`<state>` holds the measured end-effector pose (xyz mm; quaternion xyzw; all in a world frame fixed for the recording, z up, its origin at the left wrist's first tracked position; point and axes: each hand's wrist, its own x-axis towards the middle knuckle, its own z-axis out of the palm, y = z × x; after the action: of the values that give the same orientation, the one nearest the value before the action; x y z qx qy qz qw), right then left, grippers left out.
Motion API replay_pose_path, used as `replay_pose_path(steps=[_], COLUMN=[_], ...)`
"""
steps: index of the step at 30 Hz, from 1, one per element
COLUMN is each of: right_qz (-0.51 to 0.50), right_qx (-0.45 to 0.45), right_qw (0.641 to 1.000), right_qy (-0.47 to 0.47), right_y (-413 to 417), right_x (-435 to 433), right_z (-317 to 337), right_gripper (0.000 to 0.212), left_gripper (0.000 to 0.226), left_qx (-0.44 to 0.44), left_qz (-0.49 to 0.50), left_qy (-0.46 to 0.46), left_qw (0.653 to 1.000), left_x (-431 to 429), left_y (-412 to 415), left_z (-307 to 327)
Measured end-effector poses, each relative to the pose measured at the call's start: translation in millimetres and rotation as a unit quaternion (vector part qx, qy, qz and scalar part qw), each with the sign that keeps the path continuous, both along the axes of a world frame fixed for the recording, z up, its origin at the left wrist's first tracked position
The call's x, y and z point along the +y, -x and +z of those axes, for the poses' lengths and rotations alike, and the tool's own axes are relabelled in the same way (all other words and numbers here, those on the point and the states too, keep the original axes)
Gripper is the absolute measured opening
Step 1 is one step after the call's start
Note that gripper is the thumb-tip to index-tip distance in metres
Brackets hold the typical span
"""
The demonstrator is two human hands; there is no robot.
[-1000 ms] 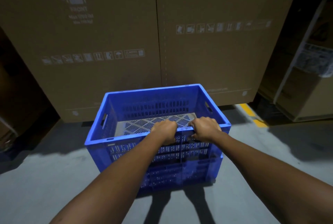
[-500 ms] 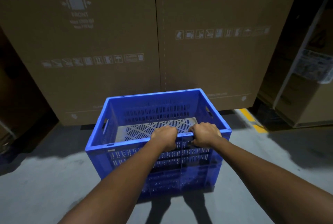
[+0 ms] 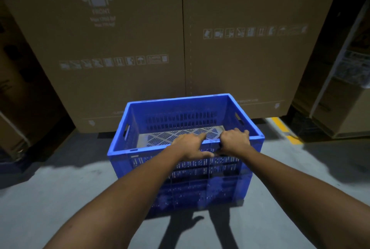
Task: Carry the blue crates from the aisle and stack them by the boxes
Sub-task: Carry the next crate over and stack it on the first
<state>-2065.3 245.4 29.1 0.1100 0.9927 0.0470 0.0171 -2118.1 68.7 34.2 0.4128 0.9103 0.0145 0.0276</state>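
Observation:
A blue slatted crate (image 3: 181, 102) stands upright on the concrete floor just in front of two tall cardboard boxes (image 3: 120, 38). A seam across its near wall suggests it rests on a second blue crate (image 3: 200, 190) below. The top crate holds nothing; its pale perforated bottom shows. My left hand (image 3: 191, 146) lies on the near rim with fingers stretched along the top and thumb on the outer wall. My right hand (image 3: 234, 140) is curled over the same rim, right beside it.
More cardboard boxes stand at the far left (image 3: 16, 88) and at the right (image 3: 340, 108). A yellow floor line (image 3: 284, 128) runs between the crate and the right boxes. Grey floor lies on both sides of the crate.
The crate has moved a little away from me toward the boxes. My left fingers have straightened from a fist to lie along the rim. My right hand's grip is unchanged.

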Motion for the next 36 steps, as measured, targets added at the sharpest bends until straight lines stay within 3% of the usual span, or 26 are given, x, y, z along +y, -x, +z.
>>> replay_pose_path(steps=[3, 8, 12, 15, 18, 21, 26, 36], right_qz=[-0.062, -0.131, -0.075, -0.01, 0.064, 0.081, 0.067, 0.059], right_qx=[-0.033, -0.051, -0.068, -0.028, -0.018, 0.052, 0.113, 0.097], right_qw=[0.997, 0.989, 0.979, 0.957, 0.978, 0.989, 0.987, 0.989], right_qy=[0.015, 0.05, 0.175, 0.289, 0.196, 0.115, 0.091, 0.094], right_y=[-3, -6, -3, 8, 21, 23, 24, 26], right_x=[-10, -26, -27, -72, -143, -189, -195, -196], right_z=[3, 11, 29, 31, 10, -5, -16, -16], right_gripper=[0.079, 0.063, 0.091, 0.086, 0.094, 0.092, 0.092, 0.09], left_gripper=[0.081, 0.089, 0.086, 0.094, 0.097, 0.092, 0.081, 0.08], left_qx=[-0.033, -0.001, -0.031, -0.067, -0.07, -0.05, 0.007, 0.053], left_qz=[0.013, 0.127, 0.234, 0.263, 0.276, 0.287, 0.286, 0.286], left_qy=[-0.017, -0.012, -0.029, -0.054, -0.069, -0.055, -0.05, -0.066], left_qw=[0.999, 0.992, 0.971, 0.961, 0.956, 0.955, 0.957, 0.954], left_x=[-34, -132, -186, -191, -188, -187, -184, -183], left_y=[4, 19, 24, 26, 26, 27, 25, 25], left_z=[2, 0, 2, 4, 4, 2, -7, -14])
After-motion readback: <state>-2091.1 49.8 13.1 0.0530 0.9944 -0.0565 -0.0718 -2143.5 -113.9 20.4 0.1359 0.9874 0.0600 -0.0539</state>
